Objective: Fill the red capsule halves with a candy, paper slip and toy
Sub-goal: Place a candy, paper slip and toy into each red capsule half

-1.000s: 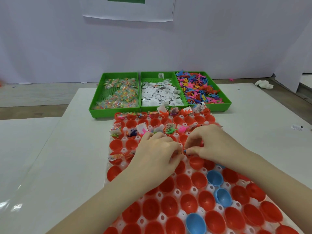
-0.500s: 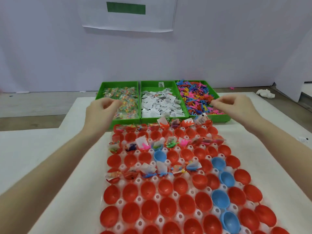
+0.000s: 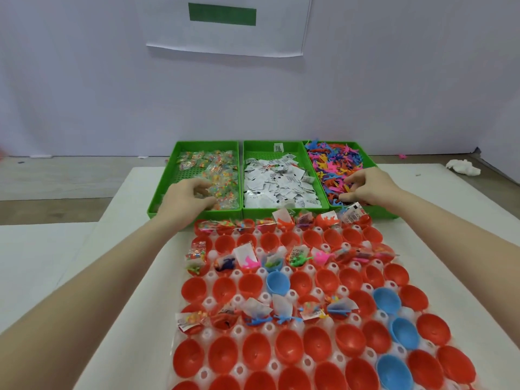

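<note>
Red capsule halves (image 3: 289, 352) sit open side up in a clear plastic holder tray (image 3: 239, 330), nearest the camera and below both forearms. A few blue halves (image 3: 404, 333) are mixed in toward the right-hand side. Nearest rows hold nothing visible. One row further up, between the forearms, several halves carry a candy packet, paper slip and small toy each, e.g. one with a white slip and blue toy (image 3: 282, 312). Next row up looks bare, then another filled row, e.g. slip plus pink toy (image 3: 247, 258). Row just short of the hands also has contents sticking out.

Past the capsule tray, three green bins touch side by side. Left hand (image 3: 187, 199) is in the left bin (image 3: 180, 153), fingers curled down onto the wrapped candies (image 3: 218, 175); cannot tell if it has actually pinched one. Right hand (image 3: 365, 187) is over the right bin (image 3: 368, 161), fingers bent into the pile of coloured toys (image 3: 334, 164); whether it grips one, cannot tell either. Middle bin (image 3: 287, 146) between the hands holds white paper slips (image 3: 278, 184), neither hand touching it.

All on a white table (image 3: 123, 249). Beyond the right hand, a crumpled white tissue (image 3: 463, 167) near the table's far edge. Behind, a pale wall with a white sheet (image 3: 225, 35) bearing a green rectangle (image 3: 222, 14).
</note>
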Demonstrator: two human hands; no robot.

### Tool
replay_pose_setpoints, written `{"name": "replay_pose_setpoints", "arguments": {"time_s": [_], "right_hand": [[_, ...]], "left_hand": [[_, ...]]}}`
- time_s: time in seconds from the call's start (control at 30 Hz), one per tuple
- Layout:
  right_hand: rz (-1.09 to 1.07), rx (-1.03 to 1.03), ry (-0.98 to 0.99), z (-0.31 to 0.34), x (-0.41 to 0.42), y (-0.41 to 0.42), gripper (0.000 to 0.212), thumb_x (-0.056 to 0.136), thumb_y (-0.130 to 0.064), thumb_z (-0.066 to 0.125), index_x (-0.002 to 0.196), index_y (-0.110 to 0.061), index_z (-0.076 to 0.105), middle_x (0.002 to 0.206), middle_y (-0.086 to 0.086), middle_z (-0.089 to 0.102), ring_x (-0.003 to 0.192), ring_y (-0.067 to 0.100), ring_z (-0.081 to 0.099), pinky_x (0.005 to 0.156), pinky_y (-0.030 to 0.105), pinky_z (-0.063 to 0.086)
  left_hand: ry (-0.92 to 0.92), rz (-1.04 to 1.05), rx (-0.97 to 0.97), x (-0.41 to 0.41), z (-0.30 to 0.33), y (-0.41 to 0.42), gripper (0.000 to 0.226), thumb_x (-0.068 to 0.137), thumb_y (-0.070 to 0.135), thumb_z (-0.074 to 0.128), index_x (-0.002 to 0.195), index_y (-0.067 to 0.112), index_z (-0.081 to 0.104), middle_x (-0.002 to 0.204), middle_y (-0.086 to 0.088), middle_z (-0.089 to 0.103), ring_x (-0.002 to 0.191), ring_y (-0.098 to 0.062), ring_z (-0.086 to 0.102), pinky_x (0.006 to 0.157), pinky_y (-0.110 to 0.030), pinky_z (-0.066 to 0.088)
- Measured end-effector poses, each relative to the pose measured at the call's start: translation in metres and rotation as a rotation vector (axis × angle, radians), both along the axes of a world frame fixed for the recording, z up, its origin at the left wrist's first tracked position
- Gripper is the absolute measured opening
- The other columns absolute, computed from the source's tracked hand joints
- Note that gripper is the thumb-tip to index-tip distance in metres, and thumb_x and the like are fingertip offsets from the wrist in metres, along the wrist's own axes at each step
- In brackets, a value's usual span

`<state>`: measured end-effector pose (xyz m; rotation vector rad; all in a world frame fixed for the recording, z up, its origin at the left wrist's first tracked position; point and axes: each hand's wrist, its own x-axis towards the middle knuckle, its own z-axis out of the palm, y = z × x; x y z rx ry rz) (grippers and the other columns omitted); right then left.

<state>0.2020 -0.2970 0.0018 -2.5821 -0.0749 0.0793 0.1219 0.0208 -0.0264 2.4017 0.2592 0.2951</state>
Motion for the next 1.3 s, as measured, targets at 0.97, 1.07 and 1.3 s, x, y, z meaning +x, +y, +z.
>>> {"name": "replay_pose_setpoints", "arguments": {"time_s": [0.97,1.07,1.3], "right_hand": [[0.256,-0.391,0.0,0.01,-0.011,0.099,0.059,0.074,-0.057,0.065,0.107,-0.009,0.059,0.082,0.002,0.061,0.081,0.02,0.058,0.066,0.032,0.043],[0.216,-0.335,0.009,0.01,-0.009,0.1,0.044,0.073,-0.048,0.071,0.097,-0.012,0.065,0.083,-0.001,0.062,0.073,0.017,0.054,0.061,0.026,0.04],[0.153,-0.278,-0.049,0.011,-0.009,0.1,0.028,0.078,-0.02,0.065,0.101,-0.005,0.067,0.067,0.001,0.051,0.06,0.015,0.045,0.051,0.021,0.032]], "left_hand": [[-0.316,0.205,-0.445,-0.004,0.001,0.003,0.019,0.083,0.025,0.067,0.096,0.011,0.073,0.078,0.006,0.067,0.07,0.006,0.056,0.067,-0.013,0.042],[-0.325,0.219,-0.49,-0.004,0.001,0.004,0.011,0.084,0.024,0.066,0.093,0.018,0.07,0.073,0.009,0.065,0.068,0.007,0.057,0.065,-0.011,0.042],[-0.327,0.229,-0.482,-0.002,0.001,0.003,0.012,0.09,0.023,0.059,0.09,0.014,0.066,0.071,0.005,0.061,0.06,-0.008,0.054,0.06,-0.02,0.044]]}}
